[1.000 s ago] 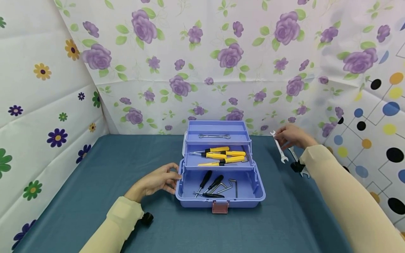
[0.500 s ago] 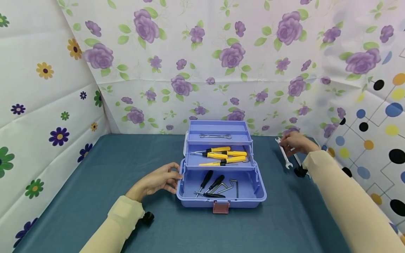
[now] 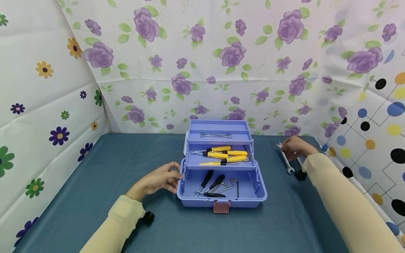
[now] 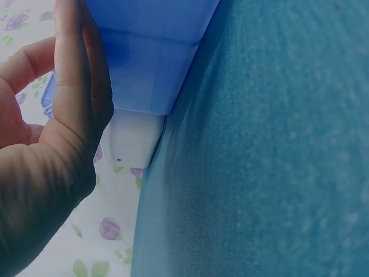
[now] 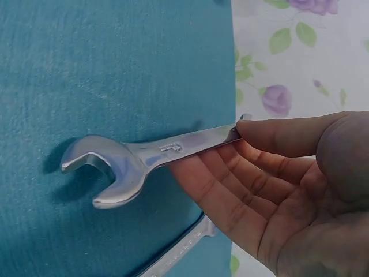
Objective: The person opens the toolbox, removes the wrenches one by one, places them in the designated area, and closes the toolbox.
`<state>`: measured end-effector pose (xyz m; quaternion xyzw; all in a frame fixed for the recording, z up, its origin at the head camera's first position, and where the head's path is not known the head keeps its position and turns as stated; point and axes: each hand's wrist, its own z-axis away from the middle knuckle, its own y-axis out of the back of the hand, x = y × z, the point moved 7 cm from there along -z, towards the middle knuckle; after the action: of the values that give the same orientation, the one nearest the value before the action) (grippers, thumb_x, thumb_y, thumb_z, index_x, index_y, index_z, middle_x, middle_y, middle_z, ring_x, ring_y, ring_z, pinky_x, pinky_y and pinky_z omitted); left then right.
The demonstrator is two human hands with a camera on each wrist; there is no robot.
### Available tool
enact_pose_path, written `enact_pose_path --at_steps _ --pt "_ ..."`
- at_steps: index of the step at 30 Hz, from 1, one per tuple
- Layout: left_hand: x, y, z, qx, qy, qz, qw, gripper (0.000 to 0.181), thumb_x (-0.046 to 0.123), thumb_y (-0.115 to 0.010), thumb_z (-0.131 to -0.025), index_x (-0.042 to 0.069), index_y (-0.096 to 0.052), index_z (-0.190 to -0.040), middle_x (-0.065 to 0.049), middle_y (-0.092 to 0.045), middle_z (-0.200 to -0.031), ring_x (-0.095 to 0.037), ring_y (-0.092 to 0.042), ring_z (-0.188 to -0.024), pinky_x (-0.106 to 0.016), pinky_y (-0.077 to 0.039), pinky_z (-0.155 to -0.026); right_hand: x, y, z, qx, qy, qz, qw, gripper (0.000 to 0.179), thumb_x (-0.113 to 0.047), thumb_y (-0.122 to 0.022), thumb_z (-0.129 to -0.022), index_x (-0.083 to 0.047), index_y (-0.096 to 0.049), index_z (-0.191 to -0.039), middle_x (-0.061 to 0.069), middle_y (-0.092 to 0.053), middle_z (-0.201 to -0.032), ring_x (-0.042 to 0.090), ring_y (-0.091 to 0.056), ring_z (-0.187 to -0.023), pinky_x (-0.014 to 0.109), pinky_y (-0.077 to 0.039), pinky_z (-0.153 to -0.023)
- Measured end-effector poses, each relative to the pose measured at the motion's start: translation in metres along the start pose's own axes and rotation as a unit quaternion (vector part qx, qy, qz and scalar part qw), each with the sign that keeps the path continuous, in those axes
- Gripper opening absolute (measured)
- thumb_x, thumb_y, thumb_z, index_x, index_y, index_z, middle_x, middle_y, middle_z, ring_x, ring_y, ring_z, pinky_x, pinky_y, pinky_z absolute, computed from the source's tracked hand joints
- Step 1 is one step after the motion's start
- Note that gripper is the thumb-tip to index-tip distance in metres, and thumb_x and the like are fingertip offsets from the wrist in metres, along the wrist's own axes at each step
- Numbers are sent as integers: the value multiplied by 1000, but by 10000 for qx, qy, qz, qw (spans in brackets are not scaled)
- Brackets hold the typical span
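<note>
With thumb and fingers, my right hand (image 3: pixel 294 146) pinches an open-end wrench (image 3: pixel 287 162) on the right of the table. One jaw end of this wrench (image 5: pixel 109 170) points away from the palm, close over the cloth in the right wrist view. A second wrench (image 5: pixel 179 251) lies beneath the hand, mostly hidden by it in the head view. My left hand (image 3: pixel 159 178) rests against the left wall of an open blue-purple toolbox (image 3: pixel 202 202). In the left wrist view, the left fingers (image 4: pixel 72 81) lie fairly straight along the box's side.
The toolbox's upper tier holds a wrench (image 3: pixel 216 135). Several yellow-handled screwdrivers (image 3: pixel 218 155) fill the middle tray. Below are black-handled screwdrivers (image 3: pixel 207 178) and hex keys (image 3: pixel 237 188). A blue-green cloth (image 3: pixel 136 147) covers the table, with a flowered curtain (image 3: pixel 202 59) behind.
My right hand has moved a little right and lower with the wrench, and now covers more of the second wrench. The left hand and toolbox stay in place.
</note>
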<state>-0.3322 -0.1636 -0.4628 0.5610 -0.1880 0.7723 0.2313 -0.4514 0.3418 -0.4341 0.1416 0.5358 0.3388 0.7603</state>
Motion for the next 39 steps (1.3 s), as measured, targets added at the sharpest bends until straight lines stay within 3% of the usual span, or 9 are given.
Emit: enact_pose_path --at_steps 10,20,35,39 --pt "1 0 0 -4 -8 38 10000 33 14 -64 -102 3 -42 -123 -12 -67 -86 -18 -68 -72 -34 -64 -66 8 -3 -3 20 26 88 10000 24 -4 -52 -106 17 -59 -116 17 -66 -84 21 -66 -66 41 -64 -66" --pt "1 -1 1 0 12 23 10000 33 14 -64 -102 2 -42 -124 -11 -67 -86 -18 -68 -72 -34 -64 -66 11 -4 -2 158 98 514 9985 21 -5 -51 -106 14 -62 -106 11 -62 -74 21 -63 -64 38 -62 -62" --pt "1 0 0 37 -5 6 10000 35 14 -64 -102 1 -42 -125 -13 -67 -87 -18 -68 -73 -34 -64 -66 19 -5 -12 328 -66 828 9960 20 -5 -52 -103 8 -64 -96 9 -60 -70 19 -60 -61 36 -61 -58" --pt "1 0 0 35 14 17 10000 35 14 -64 -102 1 -42 -125 -12 -67 -87 -18 -68 -73 -33 -64 -66 22 -5 -17 316 -72 935 9951 24 -5 -52 -102 0 -61 -80 9 -59 -67 20 -60 -59 36 -60 -56"
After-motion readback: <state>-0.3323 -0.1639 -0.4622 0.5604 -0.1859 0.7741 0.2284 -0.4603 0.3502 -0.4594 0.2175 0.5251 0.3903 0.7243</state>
